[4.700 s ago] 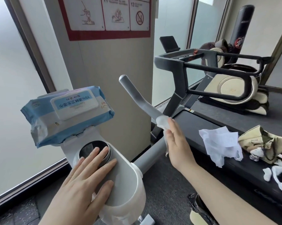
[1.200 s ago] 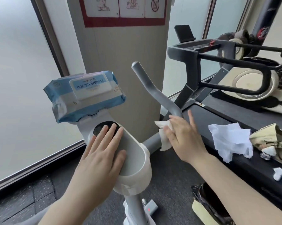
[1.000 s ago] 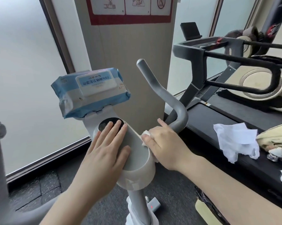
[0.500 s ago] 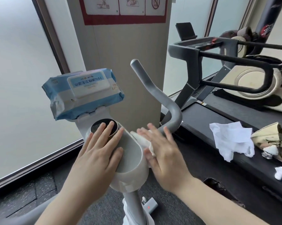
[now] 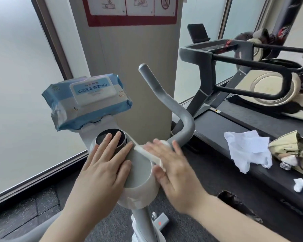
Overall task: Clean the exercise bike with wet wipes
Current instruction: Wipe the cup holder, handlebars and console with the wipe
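The exercise bike [image 5: 138, 173] fills the middle of the view. The left hand [image 5: 102, 170] lies flat on its white head, fingers straight, tips on the round dial [image 5: 110, 137]. The right hand [image 5: 175, 173], fingers straight, presses a wet wipe [image 5: 147, 152] against the head's 3 o'clock side. A pack of wipes [image 5: 88, 96] sits at 11 o'clock.

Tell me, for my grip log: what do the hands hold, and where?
Nothing gripped. Right hand presses a wipe flat on the console; left hand rests there.

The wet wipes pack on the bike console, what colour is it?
Light blue with a white lid, on the wet wipes pack, seen in the head view.
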